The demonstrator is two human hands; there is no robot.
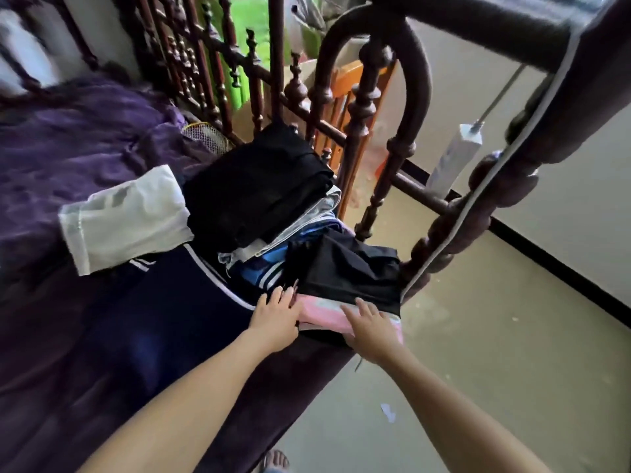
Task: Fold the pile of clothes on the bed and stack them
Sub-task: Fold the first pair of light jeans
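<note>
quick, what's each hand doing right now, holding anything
Left hand: open, fingers straight, touching the left edge of the pink garment.
Right hand: open, fingers flat on the pink garment, gripping nothing.

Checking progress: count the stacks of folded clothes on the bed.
2. A tall stack, black on top, by the rail; a low stack, black over pink, by the left hand and right hand. White piece lies apart.

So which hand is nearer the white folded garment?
Left. The left hand lies below and right of the white garment; the right hand is farther right, flat on the pink garment.
</note>
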